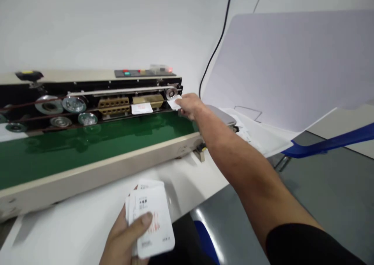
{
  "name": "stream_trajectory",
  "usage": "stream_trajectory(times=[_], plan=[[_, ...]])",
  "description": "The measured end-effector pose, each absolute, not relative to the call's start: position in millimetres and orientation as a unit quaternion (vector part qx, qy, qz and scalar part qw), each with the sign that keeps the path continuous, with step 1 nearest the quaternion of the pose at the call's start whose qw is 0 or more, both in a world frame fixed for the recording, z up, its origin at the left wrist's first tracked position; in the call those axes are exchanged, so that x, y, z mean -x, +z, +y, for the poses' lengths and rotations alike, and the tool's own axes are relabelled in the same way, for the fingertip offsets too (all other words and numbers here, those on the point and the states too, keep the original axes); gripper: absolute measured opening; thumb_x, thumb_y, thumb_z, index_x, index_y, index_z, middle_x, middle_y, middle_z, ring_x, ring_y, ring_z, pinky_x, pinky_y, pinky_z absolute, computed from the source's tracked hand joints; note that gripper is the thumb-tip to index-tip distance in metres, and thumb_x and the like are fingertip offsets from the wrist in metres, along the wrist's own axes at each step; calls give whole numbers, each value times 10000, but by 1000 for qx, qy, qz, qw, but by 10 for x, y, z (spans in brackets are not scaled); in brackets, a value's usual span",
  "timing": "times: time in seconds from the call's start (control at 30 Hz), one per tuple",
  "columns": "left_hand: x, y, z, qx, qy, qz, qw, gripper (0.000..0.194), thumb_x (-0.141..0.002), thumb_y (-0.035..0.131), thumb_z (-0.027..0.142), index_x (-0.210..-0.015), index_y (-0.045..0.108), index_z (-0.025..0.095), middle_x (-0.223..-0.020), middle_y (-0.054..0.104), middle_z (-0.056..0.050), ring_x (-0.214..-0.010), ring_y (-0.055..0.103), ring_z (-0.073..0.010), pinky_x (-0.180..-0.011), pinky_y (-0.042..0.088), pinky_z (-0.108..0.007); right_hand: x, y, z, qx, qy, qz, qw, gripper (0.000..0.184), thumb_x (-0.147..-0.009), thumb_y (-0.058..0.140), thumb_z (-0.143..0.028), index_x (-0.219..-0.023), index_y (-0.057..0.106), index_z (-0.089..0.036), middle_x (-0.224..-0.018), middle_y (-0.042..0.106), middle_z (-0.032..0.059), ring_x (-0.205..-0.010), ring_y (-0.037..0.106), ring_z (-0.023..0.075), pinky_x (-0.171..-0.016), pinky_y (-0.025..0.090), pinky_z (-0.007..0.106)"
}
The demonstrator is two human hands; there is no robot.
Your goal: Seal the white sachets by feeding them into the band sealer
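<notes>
Closest to the person, the left hand (124, 234) clenches a stack of white printed sachets (149, 218), thumb pressed across the front, just above the white surface (73, 234). The right arm stretches out past a black sleeve (306, 245), and the right hand (190, 106) appears to pinch a single white sachet (174, 102) at the end of a band sealer (87, 101), though the fingers are partly hidden from here. Another sachet (142, 108) sits in front of the sealer's brass heater blocks (113, 105), above the green conveyor belt (87, 152). Pulleys and dark belts run along the machine, with a control panel (140, 73) on top. Beyond the right hand lie papers (248, 130) and a rounded steel plate (223, 115). Farther off are a blue strip (330, 144), a pale board (292, 62) and a black cable (217, 39).
</notes>
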State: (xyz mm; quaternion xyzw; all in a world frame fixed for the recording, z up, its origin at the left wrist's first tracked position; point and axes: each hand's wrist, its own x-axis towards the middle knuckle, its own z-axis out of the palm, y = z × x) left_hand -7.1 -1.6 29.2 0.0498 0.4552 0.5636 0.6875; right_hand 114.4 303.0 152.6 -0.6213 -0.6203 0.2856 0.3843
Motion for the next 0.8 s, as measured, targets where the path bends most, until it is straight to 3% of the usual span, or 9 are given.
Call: stream_trajectory(times=[0.1, 0.17, 0.23, 0.3, 0.4, 0.47, 0.57, 0.67, 0.8], plan=[[31, 408, 15, -47, 621, 401, 671, 838, -783, 724, 130, -1472, 266, 260, -992, 717, -71, -785, 698, -197, -639, 556, -240, -1085, 1514, 2771, 607, 166, -657, 415, 228, -801, 677, -220, -963, 583, -89, -1034, 584, 144, -1000, 572, 250, -794, 485, 341], [32, 440, 42, -36, 638, 389, 663, 769, -819, 687, 119, -1461, 295, 282, -1051, 711, -73, -909, 687, -198, -761, 567, -263, -1115, 1417, 2339, 538, 43, -698, 470, 363, -841, 643, -338, -1116, 528, -130, -1200, 497, 126, -1144, 496, 267, -921, 449, 392], [39, 449, 67, -32, 649, 385, 656, 723, -846, 651, 104, -1451, 312, 307, -1064, 712, -61, -932, 680, -178, -801, 559, -255, -1196, 1235, 1759, 464, 53, -744, 478, 369, -901, 553, -441, -1143, 494, -169, -1132, 500, 94, -1069, 525, 236, -908, 461, 396], [38, 445, 91, -29, 657, 373, 655, 709, -858, 625, 77, -1446, 320, 327, -1034, 718, -45, -906, 680, -149, -819, 548, -235, -1297, 984, 1202, 398, 153, -814, 395, 454, -869, 596, -512, -1155, 476, -180, -1080, 504, 92, -971, 536, 218, -831, 492, 375], [14, 431, 125, 1, 658, 343, 671, 676, -879, 605, 101, -1450, 319, 323, -999, 720, -44, -877, 684, -139, -848, 539, -239, -1396, 616, 708, 408, 309, -806, 298, 577, -818, 667, -495, -1232, 415, -181, -1126, 490, 103, -937, 531, 200, -798, 509, 364], [-15, 422, 143, 30, 651, 325, 686, 634, -903, 581, 156, -1460, 310, 294, -1027, 717, -69, -922, 686, -176, -876, 541, -284, -1417, 466, 616, 435, 384, -768, 272, 498, -845, 643, -474, -1203, 444, -191, -1102, 519, 87, -907, 542, 185, -781, 511, 354], [-63, 408, 158, 43, 644, 316, 695, 661, -890, 578, 145, -1469, 287, 271, -1054, 718, -91, -1003, 673, -236, -898, 544, -353, -1444, 409, 644, 458, 428, -724, 287, 353, -900, 582, -455, -1142, 507, -208, -1063, 579, 64, -885, 570, 179, -759, 511, 344], [-97, 386, 152, 29, 632, 358, 686, 702, -869, 596, 114, -1466, 269, 289, -1028, 730, -82, -945, 694, -256, -870, 558, -417, -1537, 492, 765, 471, 462, -673, 333, 300, -923, 557, -432, -1111, 534, -200, -1021, 634, 56, -856, 608, 176, -732, 523, 324], [-95, 351, 129, 3, 570, 471, 673, 741, -833, 659, 123, -1451, 270, 250, -947, 751, -108, -820, 723, -288, -729, 592, -386, -1724, 800, 1214, 491, 465, -613, 409, 303, -898, 584, -362, -1127, 552, -165, -917, 669, 62, -693, 619, 153, -579, 512, 269]])
